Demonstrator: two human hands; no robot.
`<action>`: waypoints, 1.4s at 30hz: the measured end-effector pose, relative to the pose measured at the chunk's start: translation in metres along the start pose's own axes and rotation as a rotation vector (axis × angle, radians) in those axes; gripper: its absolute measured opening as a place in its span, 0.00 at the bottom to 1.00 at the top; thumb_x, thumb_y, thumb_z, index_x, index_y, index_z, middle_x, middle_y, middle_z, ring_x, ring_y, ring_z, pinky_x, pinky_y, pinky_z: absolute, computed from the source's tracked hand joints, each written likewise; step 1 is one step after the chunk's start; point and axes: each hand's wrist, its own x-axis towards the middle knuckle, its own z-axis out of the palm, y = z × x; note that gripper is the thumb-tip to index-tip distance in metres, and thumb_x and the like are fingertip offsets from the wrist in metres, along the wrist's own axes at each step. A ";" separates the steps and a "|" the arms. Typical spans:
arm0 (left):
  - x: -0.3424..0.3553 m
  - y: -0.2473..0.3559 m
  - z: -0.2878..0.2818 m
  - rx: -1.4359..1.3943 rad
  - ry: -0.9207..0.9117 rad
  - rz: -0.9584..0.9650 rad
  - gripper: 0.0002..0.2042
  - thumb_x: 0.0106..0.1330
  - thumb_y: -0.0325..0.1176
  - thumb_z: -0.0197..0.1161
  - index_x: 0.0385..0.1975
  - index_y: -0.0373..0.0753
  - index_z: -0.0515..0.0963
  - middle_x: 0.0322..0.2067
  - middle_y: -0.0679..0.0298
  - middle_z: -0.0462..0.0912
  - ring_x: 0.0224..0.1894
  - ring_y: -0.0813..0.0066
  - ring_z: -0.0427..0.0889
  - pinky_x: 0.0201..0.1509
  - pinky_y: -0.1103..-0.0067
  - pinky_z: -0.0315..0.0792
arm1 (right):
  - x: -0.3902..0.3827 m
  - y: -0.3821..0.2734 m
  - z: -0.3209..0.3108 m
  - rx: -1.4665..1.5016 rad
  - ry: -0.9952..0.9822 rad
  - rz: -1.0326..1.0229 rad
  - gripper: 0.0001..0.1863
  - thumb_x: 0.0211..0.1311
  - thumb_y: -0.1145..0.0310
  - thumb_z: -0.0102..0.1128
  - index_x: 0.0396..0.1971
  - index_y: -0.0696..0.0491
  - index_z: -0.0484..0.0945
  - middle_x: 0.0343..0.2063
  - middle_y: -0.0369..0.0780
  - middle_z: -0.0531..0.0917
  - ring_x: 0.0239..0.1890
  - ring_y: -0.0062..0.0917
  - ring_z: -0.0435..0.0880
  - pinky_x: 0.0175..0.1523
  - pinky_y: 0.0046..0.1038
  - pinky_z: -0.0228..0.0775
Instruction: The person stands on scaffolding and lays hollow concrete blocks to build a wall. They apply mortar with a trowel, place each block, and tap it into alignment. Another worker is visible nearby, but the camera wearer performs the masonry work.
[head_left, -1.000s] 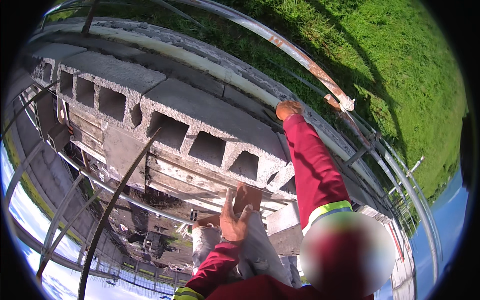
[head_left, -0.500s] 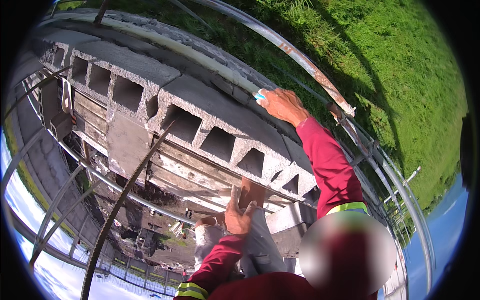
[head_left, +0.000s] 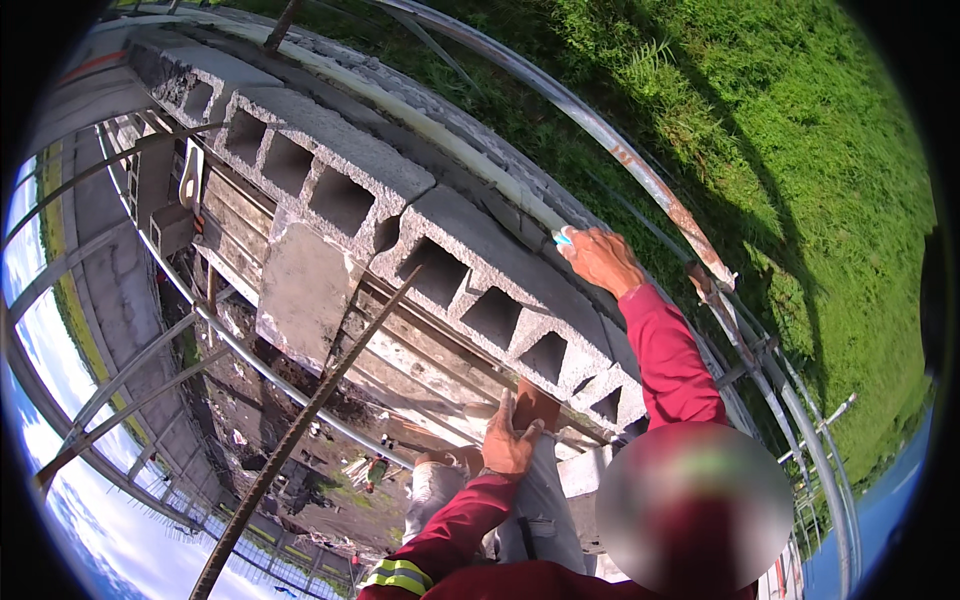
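A row of grey hollow concrete blocks [head_left: 490, 240] runs diagonally in front of me, their square openings facing my side. My right hand [head_left: 603, 262] reaches across to the far side of the row. Its fingers are closed on a small light blue and white thing [head_left: 563, 238], too small to name and partly hidden by the fingers. It is beside the end of a pale strip [head_left: 440, 157] along the blocks' far side. My left hand [head_left: 510, 440] is low by my grey trouser leg [head_left: 548, 490], just below the blocks. Thumb and forefinger are apart, and no held object shows.
A ribbed steel bar [head_left: 320, 390] slants up in front of the blocks. Metal pipe railing [head_left: 590, 125] curves past the far side, above grass [head_left: 740, 120]. Wooden boards [head_left: 400, 375] and a grey panel [head_left: 300, 285] lie below the row; the ground is far beneath.
The view has swung, so blocks, bar and railing appear farther right and lower. My right hand keeps its grip on the small blue and white thing. The left stays by my leg.
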 end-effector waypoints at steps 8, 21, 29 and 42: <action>0.002 -0.002 -0.004 0.040 -0.014 -0.059 0.45 0.66 0.40 0.75 0.80 0.38 0.55 0.65 0.47 0.78 0.59 0.57 0.85 0.60 0.71 0.79 | 0.197 -0.160 -0.029 0.094 0.141 -0.122 0.16 0.72 0.55 0.57 0.47 0.49 0.84 0.40 0.46 0.89 0.43 0.43 0.89 0.52 0.44 0.80; 0.006 -0.006 -0.006 0.078 0.018 -0.001 0.43 0.67 0.43 0.73 0.78 0.35 0.58 0.62 0.46 0.81 0.64 0.49 0.81 0.68 0.64 0.73 | 0.045 0.001 0.013 -0.383 -0.584 0.345 0.16 0.66 0.68 0.59 0.47 0.49 0.92 0.51 0.43 0.90 0.56 0.37 0.90 0.59 0.37 0.80; 0.009 0.007 -0.012 -0.021 0.002 -0.062 0.44 0.67 0.38 0.74 0.79 0.35 0.56 0.65 0.47 0.79 0.54 0.61 0.89 0.58 0.73 0.80 | 0.071 -0.012 0.040 -0.088 -0.278 0.219 0.14 0.71 0.65 0.54 0.42 0.53 0.88 0.45 0.50 0.90 0.48 0.47 0.90 0.53 0.45 0.81; 0.016 0.008 -0.020 0.162 0.047 -0.120 0.49 0.64 0.55 0.74 0.78 0.33 0.58 0.63 0.40 0.79 0.65 0.46 0.80 0.69 0.64 0.72 | 0.074 -0.027 0.035 -0.184 -0.265 0.211 0.13 0.65 0.64 0.57 0.41 0.51 0.89 0.40 0.49 0.91 0.44 0.44 0.91 0.51 0.45 0.81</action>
